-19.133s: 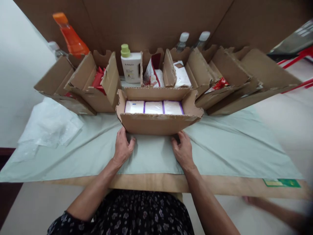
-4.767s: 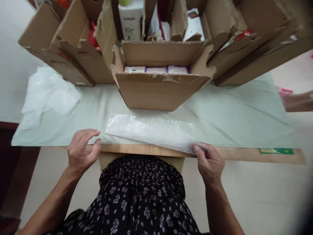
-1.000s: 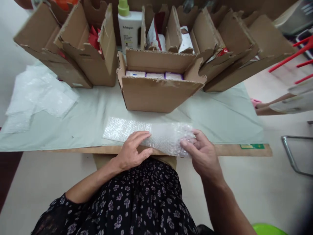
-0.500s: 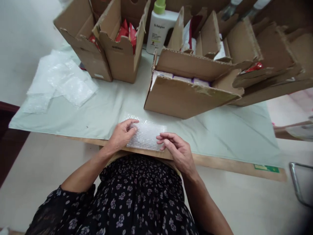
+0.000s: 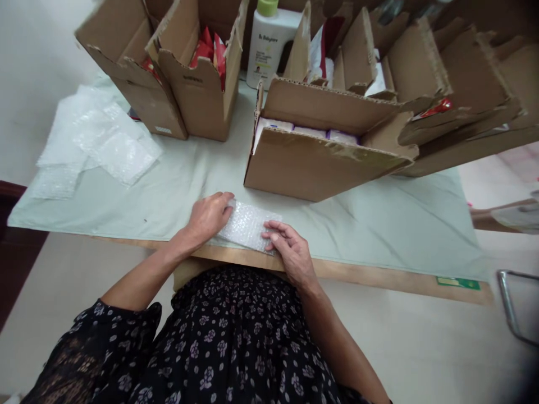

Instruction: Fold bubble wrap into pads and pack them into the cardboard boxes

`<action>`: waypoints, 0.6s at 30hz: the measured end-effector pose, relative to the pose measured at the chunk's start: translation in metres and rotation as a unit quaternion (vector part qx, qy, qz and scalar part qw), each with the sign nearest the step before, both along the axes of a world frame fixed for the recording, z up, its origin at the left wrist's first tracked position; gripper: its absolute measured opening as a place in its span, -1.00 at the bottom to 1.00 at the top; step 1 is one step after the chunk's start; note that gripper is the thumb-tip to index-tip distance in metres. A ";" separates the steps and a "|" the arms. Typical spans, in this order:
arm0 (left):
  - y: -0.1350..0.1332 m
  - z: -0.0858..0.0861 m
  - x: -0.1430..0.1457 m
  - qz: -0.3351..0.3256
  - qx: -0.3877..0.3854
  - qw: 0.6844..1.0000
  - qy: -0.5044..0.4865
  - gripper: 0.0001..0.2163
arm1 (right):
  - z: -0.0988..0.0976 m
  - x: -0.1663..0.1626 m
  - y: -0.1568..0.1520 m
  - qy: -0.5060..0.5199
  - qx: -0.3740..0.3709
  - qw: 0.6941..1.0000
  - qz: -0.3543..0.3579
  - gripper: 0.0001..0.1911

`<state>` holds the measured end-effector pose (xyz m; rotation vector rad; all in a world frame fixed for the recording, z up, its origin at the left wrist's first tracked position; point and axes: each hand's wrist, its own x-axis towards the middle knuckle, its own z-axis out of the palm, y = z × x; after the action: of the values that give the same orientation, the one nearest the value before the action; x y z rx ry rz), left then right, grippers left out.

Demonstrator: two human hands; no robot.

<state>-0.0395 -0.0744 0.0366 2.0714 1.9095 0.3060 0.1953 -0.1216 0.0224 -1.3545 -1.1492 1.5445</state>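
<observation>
A folded piece of bubble wrap lies at the near edge of the table on a pale green cloth. My left hand rests flat on its left end, fingers stretched out. My right hand presses its near right corner with the fingers extended. Just behind stands an open cardboard box holding white packs with purple edges.
More open cardboard boxes stand at the back, some with red packets, and a white bottle with a green cap. Loose bubble wrap sheets lie at the left. Another person's arm shows at the right edge.
The long strip of bubble wrap has been folded into a short pad. Both hands have moved from pinching its ends to lying flat on it.
</observation>
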 end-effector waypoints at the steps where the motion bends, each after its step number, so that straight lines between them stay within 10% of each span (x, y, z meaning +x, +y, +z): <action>1: -0.004 0.000 0.001 0.000 0.034 0.999 0.015 -0.64 | 0.000 0.000 0.001 0.003 -0.004 1.000 0.001 -0.62; 10: -0.035 -0.008 -0.005 -0.126 0.118 0.985 0.019 -0.73 | 0.006 0.021 -0.002 -0.111 0.044 0.992 -0.026 -0.60; 18: -0.035 -0.015 -0.033 0.036 0.116 0.991 -0.048 -0.60 | -0.011 0.023 0.019 -0.482 0.222 0.847 0.011 -0.55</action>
<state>-0.0720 -0.1099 0.0212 2.0881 1.9734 0.6616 0.2187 -0.1029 0.0111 -1.8044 -1.9580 0.4469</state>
